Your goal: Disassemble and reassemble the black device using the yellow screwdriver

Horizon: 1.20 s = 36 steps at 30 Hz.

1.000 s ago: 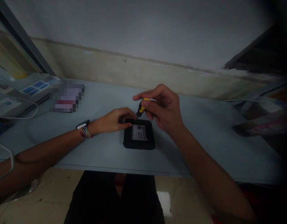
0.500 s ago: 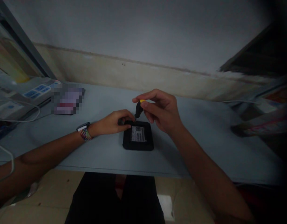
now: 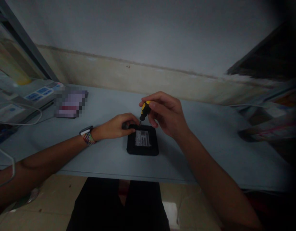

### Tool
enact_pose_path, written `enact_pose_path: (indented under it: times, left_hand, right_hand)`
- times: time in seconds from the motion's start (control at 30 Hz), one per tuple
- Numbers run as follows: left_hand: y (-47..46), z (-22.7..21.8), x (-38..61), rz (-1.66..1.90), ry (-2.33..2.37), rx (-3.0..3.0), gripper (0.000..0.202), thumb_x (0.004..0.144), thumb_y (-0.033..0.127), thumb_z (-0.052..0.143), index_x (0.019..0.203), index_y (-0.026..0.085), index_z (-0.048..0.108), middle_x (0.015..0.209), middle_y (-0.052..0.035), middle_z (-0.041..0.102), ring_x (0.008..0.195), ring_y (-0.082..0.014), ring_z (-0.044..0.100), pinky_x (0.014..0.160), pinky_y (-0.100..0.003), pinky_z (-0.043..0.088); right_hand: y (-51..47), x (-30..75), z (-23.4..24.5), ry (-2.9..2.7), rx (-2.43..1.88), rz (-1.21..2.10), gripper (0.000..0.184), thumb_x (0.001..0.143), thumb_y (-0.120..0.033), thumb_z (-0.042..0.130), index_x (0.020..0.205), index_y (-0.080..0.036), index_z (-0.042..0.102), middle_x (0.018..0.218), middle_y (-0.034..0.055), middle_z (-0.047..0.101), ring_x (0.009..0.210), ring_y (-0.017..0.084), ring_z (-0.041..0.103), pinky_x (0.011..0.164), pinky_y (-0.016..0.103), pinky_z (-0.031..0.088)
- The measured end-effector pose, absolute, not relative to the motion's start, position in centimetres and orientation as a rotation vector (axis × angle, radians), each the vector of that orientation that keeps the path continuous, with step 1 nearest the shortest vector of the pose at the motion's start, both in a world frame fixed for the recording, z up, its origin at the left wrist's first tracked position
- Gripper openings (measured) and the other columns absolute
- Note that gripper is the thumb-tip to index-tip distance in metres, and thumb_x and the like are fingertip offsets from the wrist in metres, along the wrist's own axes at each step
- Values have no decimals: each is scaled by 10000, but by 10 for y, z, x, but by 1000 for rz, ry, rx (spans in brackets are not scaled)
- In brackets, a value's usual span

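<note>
A flat black electronic box with rounded corners lies on the table, its white printed label facing up. My left hand grips the box's far left corner, thumb on top and fingers along the back edge. A dark rounded part shows between thumb and fingers; I cannot make out what it is. Between the thumb and fingertips of my right hand is a small black-and-yellow screwdriver. It leans, with its shaft pointing down to the box's far edge beside my left fingertips. The tip itself is too small to see clearly.
A phone-like slab, blurred out, lies on the table at the left. Beyond it are a white power strip and white cables. Bagged items stand at the right, and a wall closes off the back.
The screwdriver's handle has turned and tilted slightly rightward, so more yellow shows. My right fingers have shifted on it. My left hand and the box stay in place.
</note>
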<state>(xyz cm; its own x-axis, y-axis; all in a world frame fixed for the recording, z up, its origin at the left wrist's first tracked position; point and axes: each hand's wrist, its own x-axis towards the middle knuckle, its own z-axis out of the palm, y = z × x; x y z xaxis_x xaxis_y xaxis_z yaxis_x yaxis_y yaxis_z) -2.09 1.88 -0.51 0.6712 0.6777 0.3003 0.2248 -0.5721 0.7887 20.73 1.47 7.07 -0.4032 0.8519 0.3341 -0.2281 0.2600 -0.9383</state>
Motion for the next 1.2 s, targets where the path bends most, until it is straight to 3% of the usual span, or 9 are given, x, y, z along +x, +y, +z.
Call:
enact_pose_path:
  times: [0.2, 0.3, 0.4, 0.53, 0.7, 0.87, 1.03, 1.2]
  left_hand:
    - [17, -3, -19, 774, 720, 2120, 223, 954, 229, 716, 1170, 176, 700, 1104, -68, 739, 942, -174, 658, 850, -324, 535]
    - [17, -2, -20, 781, 699, 2126, 236, 958, 229, 712, 1187, 174, 701, 1113, -70, 744, 953, -175, 663, 865, -329, 534]
    - [17, -2, -20, 767, 700, 2125, 242, 965, 226, 706, 1200, 169, 697, 1132, -76, 740, 957, -174, 656, 869, -331, 534]
    - [18, -4, -20, 771, 711, 2127, 240, 964, 231, 715, 1196, 177, 693, 1133, -72, 734, 952, -169, 648, 872, -327, 533]
    - [18, -5, -20, 770, 708, 2124, 231, 967, 233, 713, 1193, 185, 698, 1125, -67, 737, 946, -171, 657, 846, -318, 537]
    - [18, -3, -20, 753, 714, 2128, 231, 973, 236, 706, 1197, 179, 705, 1115, -73, 747, 938, -173, 668, 838, -321, 543]
    - [17, -4, -20, 738, 727, 2090, 269, 978, 273, 725, 1225, 169, 701, 1139, -84, 748, 933, -170, 673, 827, -320, 555]
    - [24, 7, -31, 813, 750, 1995, 278, 980, 259, 714, 1241, 162, 697, 1155, -101, 753, 1005, -190, 722, 935, -360, 593]
  right_hand:
    - [14, 202, 72, -1540, -607, 1240, 319, 852, -319, 917, 863, -228, 611, 1096, 14, 844, 449, 39, 584, 379, 202, 450]
    - [14, 201, 71, -1521, -621, 1259, 434, 815, -315, 943, 837, -243, 516, 1005, 3, 850, 421, 45, 554, 350, 193, 422]
    - [15, 203, 69, -1493, -624, 1327, 398, 801, -331, 953, 921, -248, 582, 891, -36, 810, 424, 37, 514, 335, 164, 360]
    - [15, 206, 68, -1544, -597, 1397, 274, 943, -427, 814, 1137, -254, 731, 1022, 0, 808, 455, 39, 542, 360, 186, 398]
    - [14, 206, 70, -1547, -643, 1209, 276, 858, -379, 910, 943, -236, 689, 1153, 15, 815, 472, 34, 577, 356, 190, 402]
    - [15, 203, 68, -1515, -704, 1149, 457, 792, -387, 957, 850, -247, 526, 925, -21, 827, 413, 34, 483, 313, 173, 356]
    - [11, 205, 73, -1499, -673, 1122, 423, 820, -351, 937, 862, -253, 528, 876, -27, 815, 406, 38, 485, 319, 180, 345]
    - [9, 217, 86, -1430, -653, 1011, 309, 856, -405, 896, 907, -264, 627, 1029, 3, 810, 461, 53, 527, 362, 217, 439]
